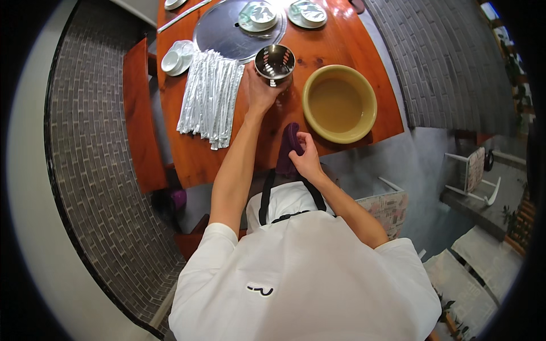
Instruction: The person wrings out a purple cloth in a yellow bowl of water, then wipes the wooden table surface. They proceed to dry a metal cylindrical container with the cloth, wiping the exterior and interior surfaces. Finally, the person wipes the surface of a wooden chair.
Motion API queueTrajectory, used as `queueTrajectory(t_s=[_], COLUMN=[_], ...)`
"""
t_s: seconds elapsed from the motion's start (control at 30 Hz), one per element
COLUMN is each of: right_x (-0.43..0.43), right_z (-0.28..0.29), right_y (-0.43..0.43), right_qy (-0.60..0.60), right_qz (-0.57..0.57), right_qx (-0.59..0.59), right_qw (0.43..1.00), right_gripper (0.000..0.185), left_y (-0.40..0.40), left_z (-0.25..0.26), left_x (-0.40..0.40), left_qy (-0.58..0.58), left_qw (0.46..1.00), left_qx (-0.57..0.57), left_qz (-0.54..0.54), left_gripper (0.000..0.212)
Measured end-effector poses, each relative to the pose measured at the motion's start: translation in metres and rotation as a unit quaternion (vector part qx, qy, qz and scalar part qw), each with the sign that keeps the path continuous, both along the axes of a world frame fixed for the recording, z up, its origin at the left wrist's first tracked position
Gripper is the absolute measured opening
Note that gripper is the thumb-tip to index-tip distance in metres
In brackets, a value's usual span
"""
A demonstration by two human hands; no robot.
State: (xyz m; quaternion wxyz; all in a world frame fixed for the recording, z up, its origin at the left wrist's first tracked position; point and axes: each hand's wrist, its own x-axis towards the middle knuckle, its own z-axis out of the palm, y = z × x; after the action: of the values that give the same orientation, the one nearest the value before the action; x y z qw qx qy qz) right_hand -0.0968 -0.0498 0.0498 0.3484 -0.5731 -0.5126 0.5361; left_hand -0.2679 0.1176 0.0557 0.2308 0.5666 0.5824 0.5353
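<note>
My left hand (pixel 263 91) is wrapped around a shiny metal cup (pixel 275 62), whose open mouth faces up towards me. At the table's near edge, my right hand (pixel 308 155) grips a folded dark purple cloth (pixel 288 147) between thumb and fingers. A yellow basin (pixel 340 137) holding cloudy brownish liquid stands to the right of both hands. Left of my left forearm lies a pile of long silvery wrapped packets (pixel 211 100), probably chopsticks. All of these are on or over a reddish-brown wooden table (pixel 273 143).
A round metal plate (pixel 219 32) lies farther back. Wrapped dish sets (pixel 258 17) (pixel 308 15) and a small white cup on a saucer (pixel 172 62) stand around it. One more long packet (pixel 183 16) lies at the back left. A wooden bench (pixel 143 123) runs beside the left brick wall (pixel 98 128).
</note>
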Motion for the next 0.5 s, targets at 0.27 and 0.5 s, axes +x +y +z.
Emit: queueTrajectory(t_s=[0.27, 0.5], right_x=[0.031, 0.04], right_z=[0.0, 0.003], right_y=[-0.003, 0.006], right_qy=[0.059, 0.057], right_qz=[0.023, 0.017], right_qx=[-0.056, -0.075], right_qw=[0.996, 0.995], right_gripper=[0.048, 0.049], left_y=[0.074, 0.081], left_z=[-0.062, -0.065], left_x=[0.035, 0.042], left_qy=[-0.082, -0.066], left_qw=[0.994, 0.996], left_qx=[0.019, 0.003], left_qz=[-0.067, -0.057], left_gripper=[0.107, 0.11])
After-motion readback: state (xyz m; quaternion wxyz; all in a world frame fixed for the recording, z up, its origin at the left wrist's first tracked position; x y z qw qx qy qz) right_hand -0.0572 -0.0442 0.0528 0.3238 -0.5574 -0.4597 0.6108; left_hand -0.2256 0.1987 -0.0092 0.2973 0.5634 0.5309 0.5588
